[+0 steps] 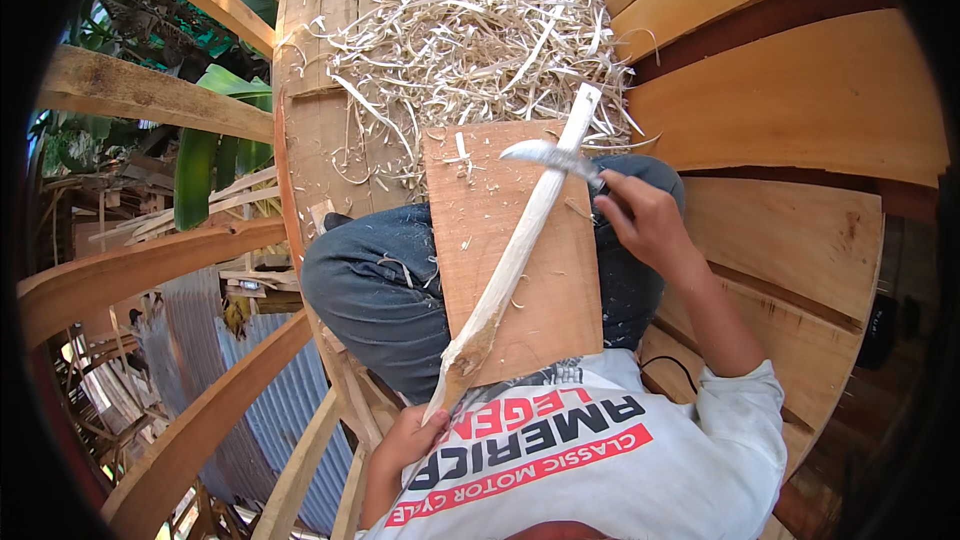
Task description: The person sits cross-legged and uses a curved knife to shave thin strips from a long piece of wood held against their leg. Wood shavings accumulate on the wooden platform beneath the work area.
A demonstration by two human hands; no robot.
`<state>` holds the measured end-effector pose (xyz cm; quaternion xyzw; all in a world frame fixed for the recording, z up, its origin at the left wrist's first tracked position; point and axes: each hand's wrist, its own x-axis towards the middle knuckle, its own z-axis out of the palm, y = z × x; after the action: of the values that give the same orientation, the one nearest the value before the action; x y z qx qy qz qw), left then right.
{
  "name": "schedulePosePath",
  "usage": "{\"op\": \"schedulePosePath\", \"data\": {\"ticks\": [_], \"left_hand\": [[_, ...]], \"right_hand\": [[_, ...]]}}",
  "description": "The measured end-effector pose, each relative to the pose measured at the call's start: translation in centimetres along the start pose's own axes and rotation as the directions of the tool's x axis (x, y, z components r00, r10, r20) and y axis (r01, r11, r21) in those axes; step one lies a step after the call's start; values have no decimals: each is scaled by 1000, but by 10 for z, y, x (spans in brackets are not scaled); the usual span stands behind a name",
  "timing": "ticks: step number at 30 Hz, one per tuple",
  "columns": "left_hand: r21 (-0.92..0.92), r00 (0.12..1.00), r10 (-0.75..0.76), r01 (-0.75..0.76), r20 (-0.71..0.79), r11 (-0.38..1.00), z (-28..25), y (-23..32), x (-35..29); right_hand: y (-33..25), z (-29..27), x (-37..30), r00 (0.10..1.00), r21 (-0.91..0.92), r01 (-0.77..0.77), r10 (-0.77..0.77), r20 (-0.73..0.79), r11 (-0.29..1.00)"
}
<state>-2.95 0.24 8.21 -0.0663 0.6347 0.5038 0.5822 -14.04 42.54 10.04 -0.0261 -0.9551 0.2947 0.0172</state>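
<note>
Across a pair of folded legs (375, 275), a board (560, 290) supports a pale stick (520, 240) laid obliquely, its upper end projecting beyond the board's far edge toward a heap of shavings (470, 30), its lower end pointing back to the shirt (620, 450). The left hand (410, 437) has its grip closed on the narrow lower end, just off the board; the right hand (645, 215) has its grip closed round the handle of a curved knife (547, 156), whose blade crosses the stick near the upper end. Whether blade and stick touch cannot be told from this angle. The stick, being slender, is judged light and stiff, with some give likely where it thins below a rough brown patch; splintering is possible there. Its bare pale faces may turn under sideways pressure. The surest hold is probably the lower end, well apart from the blade, with the board bearing the middle.
</note>
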Motion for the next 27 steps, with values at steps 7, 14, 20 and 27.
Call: {"op": "schedulePosePath", "data": {"ticks": [7,14,20,27], "left_hand": [[44,1000,5,-4,-10,999,2,12,-4],[18,1000,18,-17,-22,1000,4,14,-5],[53,1000,14,-13,-17,999,3,14,-7],[99,995,79,-73,-54,992,7,10,-5]], "right_hand": [[-3,-3,1,998,-25,-49,48,-41,998],[-3,-8,18,926,-29,-377,377,-19,926],[29,-10,23,876,75,-456,462,-141,887],[-12,-3,-10,936,-49,-349,351,40,936]]}}
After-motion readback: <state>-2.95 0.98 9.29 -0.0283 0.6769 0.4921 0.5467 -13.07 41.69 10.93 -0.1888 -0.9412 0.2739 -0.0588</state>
